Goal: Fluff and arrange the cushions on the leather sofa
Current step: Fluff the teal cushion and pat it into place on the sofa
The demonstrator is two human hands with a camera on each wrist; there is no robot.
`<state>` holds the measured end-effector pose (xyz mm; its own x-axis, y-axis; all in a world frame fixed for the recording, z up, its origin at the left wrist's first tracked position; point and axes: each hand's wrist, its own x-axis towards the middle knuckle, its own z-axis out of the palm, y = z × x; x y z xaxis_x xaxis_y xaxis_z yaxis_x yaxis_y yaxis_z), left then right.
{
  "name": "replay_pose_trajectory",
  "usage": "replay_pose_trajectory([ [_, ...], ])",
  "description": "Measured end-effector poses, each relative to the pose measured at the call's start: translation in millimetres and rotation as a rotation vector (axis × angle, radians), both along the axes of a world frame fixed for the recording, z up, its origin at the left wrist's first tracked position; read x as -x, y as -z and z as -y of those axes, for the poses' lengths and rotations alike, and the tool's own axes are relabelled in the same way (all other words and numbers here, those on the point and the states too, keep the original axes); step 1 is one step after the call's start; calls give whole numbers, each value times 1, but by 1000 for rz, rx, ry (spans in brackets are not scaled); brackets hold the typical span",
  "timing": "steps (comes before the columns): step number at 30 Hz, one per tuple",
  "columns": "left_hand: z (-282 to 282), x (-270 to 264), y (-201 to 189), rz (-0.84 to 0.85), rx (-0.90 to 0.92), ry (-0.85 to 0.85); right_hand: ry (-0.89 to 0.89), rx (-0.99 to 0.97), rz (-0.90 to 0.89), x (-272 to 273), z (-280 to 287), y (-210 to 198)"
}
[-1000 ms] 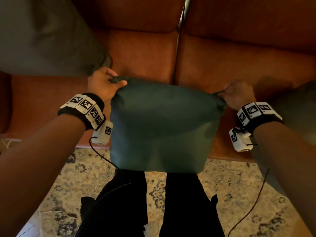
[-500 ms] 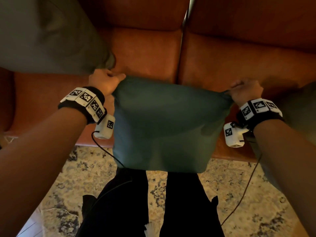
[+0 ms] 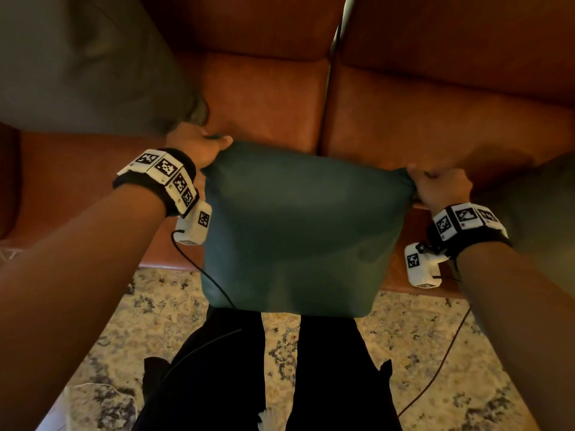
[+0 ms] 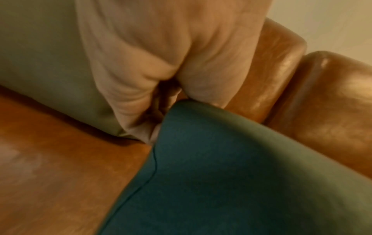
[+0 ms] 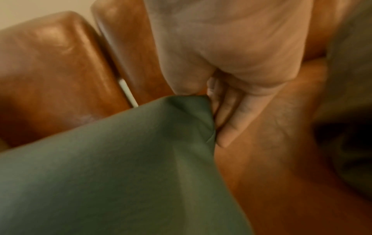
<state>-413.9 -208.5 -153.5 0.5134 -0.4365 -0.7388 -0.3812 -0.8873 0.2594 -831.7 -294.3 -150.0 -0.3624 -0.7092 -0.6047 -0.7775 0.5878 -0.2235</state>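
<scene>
A dark teal cushion (image 3: pixel 295 231) hangs in front of the brown leather sofa (image 3: pixel 435 126), held up by its two top corners. My left hand (image 3: pixel 199 147) grips the top left corner, and my right hand (image 3: pixel 435 185) grips the top right corner. In the right wrist view the fingers (image 5: pixel 231 117) are curled round the bunched corner of the teal cushion (image 5: pixel 120 159). The left wrist view shows my left hand (image 4: pixel 161 71) closed over the corner of the teal cushion (image 4: pixel 221 174), its fingertips hidden. The cushion's lower edge hangs over my legs.
A grey-green cushion (image 3: pixel 77 63) leans on the sofa at the far left, close to my left hand. Another dark cushion (image 3: pixel 535 213) lies at the sofa's right end. A patterned rug (image 3: pixel 155 321) covers the floor. Cables trail from both wrist cameras.
Both hands have carried the teal cushion slightly away from me toward the sofa back and stretched its top edge wider. Both grips on the corners are unchanged.
</scene>
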Motion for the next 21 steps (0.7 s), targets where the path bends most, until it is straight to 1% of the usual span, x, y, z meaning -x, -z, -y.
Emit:
replay_pose_trajectory([
  [2,2,0,-1,13,34,6,-104,5,-10,2,2,-4],
  [5,5,5,-3,3,101,-59,-201,-3,-14,4,8,-8],
  [7,4,9,-3,21,166,-120,-235,-26,-24,4,11,-6],
  [10,-4,10,0,51,248,-152,-260,-64,-33,3,13,-8],
  [13,-11,13,-1,69,293,-169,-237,-89,0,3,13,-14],
  [16,-13,21,2,77,337,-212,-236,-95,32,6,12,-12],
  [18,-12,23,3,77,336,-245,-191,-95,60,7,10,-11],
  [19,-11,22,4,72,328,-236,-175,-100,69,7,9,-11],
  [21,-13,20,2,81,285,-141,-152,-105,95,4,4,-12],
])
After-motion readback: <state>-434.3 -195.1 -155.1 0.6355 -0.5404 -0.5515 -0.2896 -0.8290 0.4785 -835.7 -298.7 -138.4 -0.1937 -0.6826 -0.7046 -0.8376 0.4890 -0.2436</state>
